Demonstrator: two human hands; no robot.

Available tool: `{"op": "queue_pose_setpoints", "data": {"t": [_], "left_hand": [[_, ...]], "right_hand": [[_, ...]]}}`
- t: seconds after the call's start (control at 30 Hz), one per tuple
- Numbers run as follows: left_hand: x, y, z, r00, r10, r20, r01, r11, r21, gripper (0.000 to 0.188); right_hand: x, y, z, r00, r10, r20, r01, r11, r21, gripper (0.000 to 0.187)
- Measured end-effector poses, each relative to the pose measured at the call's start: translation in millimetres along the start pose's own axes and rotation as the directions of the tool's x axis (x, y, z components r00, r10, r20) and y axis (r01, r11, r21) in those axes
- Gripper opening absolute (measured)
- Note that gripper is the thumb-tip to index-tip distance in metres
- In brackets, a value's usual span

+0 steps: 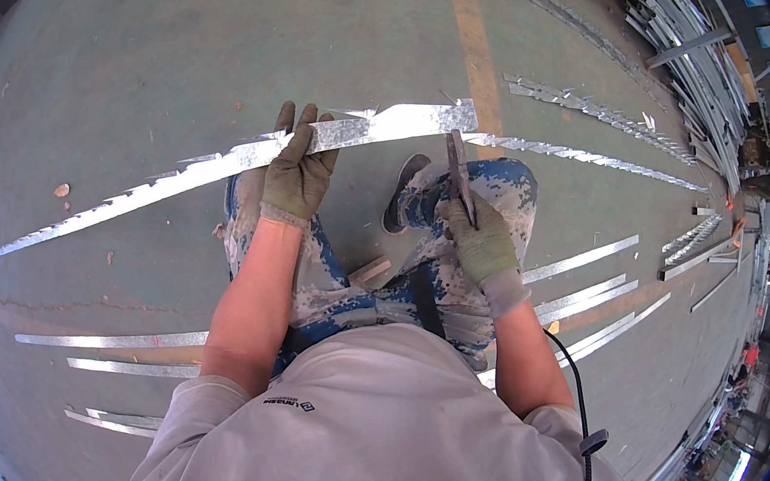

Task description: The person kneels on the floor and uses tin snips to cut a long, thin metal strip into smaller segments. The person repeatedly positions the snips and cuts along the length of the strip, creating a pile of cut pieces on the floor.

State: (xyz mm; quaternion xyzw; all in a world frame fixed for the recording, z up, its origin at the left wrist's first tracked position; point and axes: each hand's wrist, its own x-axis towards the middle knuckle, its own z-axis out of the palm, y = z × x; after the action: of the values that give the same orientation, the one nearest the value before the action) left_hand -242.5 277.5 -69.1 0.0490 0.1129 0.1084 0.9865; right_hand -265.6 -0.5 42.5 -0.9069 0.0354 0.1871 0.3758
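My left hand, in a grey-green work glove, grips a long shiny galvanized metal strip near its middle. The strip slants from the lower left up to the right, and cut tabs stick up along its far edge. In my gloved right hand is a dark, narrow metal hand tool; its exact kind is hard to make out. The tool's upper end is at the strip's right end, and whether they touch I cannot tell. I am crouched, with both hands above my knees.
Notched metal strips lie on the green floor to the far right. Plain strips lie beside my right leg, and more strips by my left. Stacked metal lengths fill the far right corner. A small block is between my legs.
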Motion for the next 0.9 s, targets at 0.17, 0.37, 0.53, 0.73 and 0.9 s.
{"op": "queue_pose_setpoints", "data": {"t": [0.17,0.37,0.53,0.73,0.9], "left_hand": [[0,1,-1,1.0,0.006,0.003,-0.006,1.0,-0.004,0.06],[0,1,-1,1.0,0.001,0.005,-0.001,1.0,-0.015,0.062],[0,2,0,1.0,-0.001,-0.021,0.001,1.0,0.006,0.063],[1,3,-2,1.0,-0.003,-0.011,0.004,1.0,0.008,0.063],[0,2,-4,1.0,0.004,0.001,-0.004,1.0,0.018,0.061]], "right_hand": [[2,-5,-1,1.0,0.013,-0.024,-0.013,1.0,0.005,0.041],[2,-1,3,0.998,0.021,-0.054,-0.021,1.0,0.009,0.041],[-4,-12,1,0.996,0.008,-0.088,-0.013,0.998,-0.066,0.042],[-5,-14,0,0.992,-0.019,-0.127,-0.003,0.985,-0.171,0.041],[-5,-14,-3,0.994,-0.012,-0.105,0.006,0.999,-0.051,0.036]]}}
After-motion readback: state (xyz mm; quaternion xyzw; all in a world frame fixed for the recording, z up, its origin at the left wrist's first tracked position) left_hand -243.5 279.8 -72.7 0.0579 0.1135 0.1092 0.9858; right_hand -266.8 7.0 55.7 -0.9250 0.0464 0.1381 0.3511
